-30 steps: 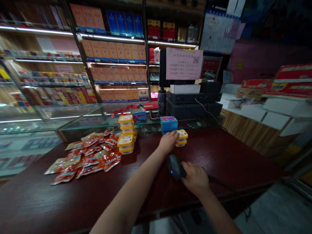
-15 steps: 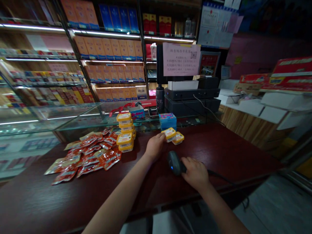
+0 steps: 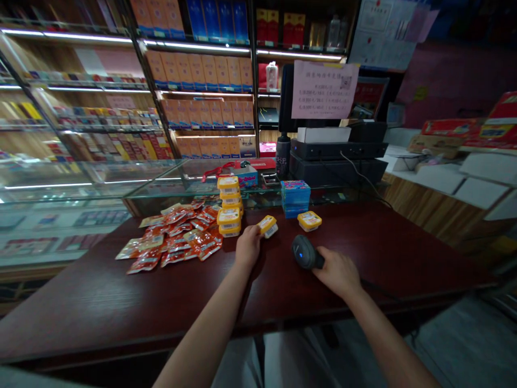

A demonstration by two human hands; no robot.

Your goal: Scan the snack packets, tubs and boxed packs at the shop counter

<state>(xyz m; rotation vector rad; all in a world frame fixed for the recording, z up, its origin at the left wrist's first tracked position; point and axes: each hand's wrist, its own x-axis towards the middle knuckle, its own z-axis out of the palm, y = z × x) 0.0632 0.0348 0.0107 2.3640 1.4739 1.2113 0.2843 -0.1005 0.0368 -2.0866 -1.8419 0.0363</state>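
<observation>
My left hand (image 3: 248, 243) grips a small yellow-and-white plastic tub (image 3: 267, 226) by its left end, tilted, with a barcode on its side. Just left of it rises a stack of similar yellow tubs (image 3: 229, 218). A single yellow tub (image 3: 309, 220) lies on the dark counter, to the right of the held one. In my right hand (image 3: 336, 269) is a black barcode scanner (image 3: 304, 252) with a small blue light; its head points up and to the left, and the fingers wrap round its handle.
Orange-red foil packets (image 3: 177, 237) lie heaped at the left of the counter (image 3: 169, 302). A stack of blue boxes (image 3: 295, 199) stands behind the tubs. Beyond are a glass display case (image 3: 161, 188) and a monitor with a paper notice (image 3: 324, 89).
My left hand has moved left with one tub, away from the other tub and toward the stack. My right hand still holds the scanner. The view has shifted leftward.
</observation>
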